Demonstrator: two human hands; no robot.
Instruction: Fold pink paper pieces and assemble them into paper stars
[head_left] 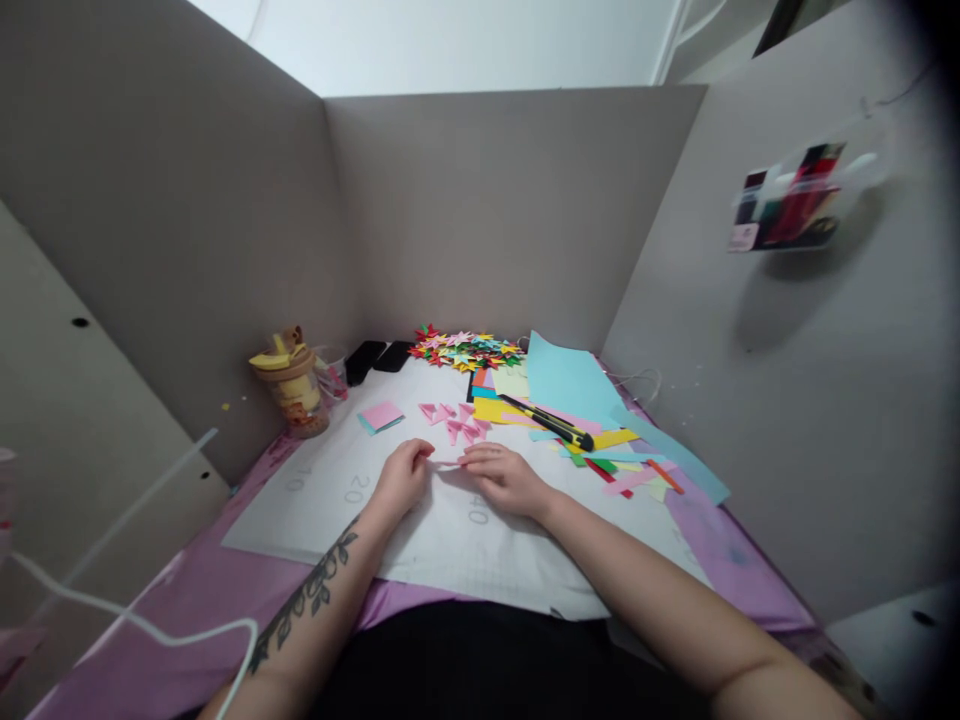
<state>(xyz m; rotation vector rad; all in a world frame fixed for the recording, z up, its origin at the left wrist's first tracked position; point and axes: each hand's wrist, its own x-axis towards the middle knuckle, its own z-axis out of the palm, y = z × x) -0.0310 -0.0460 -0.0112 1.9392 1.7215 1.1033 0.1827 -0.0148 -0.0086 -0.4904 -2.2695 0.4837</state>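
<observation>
A small piece of pink paper (448, 464) is stretched between my two hands, low over the white sheet (300, 505). My left hand (405, 474) pinches its left end with curled fingers. At the right end, my right hand (506, 477) grips it between thumb and fingers. Just beyond my hands lie several folded pink pieces (459, 422). A stack of square papers (382, 416), pink on top, rests to their left. To the right, a black and yellow cutter knife (551, 421) lies on coloured paper strips (619, 438).
A pile of colourful folded stars (465, 350) is at the back, with two black phones (365, 361) left of it. A yellow-brown cup (295, 390) stands at the left. Large blue paper (574, 380) lies back right. Grey panels (510, 210) enclose the table; a white cable (142, 622) crosses lower left.
</observation>
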